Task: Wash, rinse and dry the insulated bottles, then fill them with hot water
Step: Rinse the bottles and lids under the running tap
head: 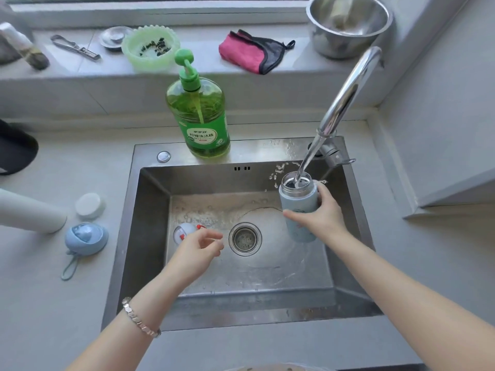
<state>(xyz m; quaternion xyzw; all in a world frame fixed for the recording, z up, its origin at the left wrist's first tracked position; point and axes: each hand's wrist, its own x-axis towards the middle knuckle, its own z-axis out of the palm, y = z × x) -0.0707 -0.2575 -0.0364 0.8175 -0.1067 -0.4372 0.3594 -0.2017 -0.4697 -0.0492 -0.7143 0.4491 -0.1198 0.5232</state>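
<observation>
While your right hand (320,214) has its grip wrapped round the pale blue cylindrical insulated bottle (297,199), mouth up under the chrome tap (345,95) at the steel sink's (152,210) two o'clock, your left hand (199,246) hovers at nine o'clock, grip loose and empty, above a white red-trimmed lid (184,229).

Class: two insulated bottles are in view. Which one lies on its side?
The white bottle on the counter left of the sink; the blue bottle is held mouth-up under the tap by the right hand.
</observation>
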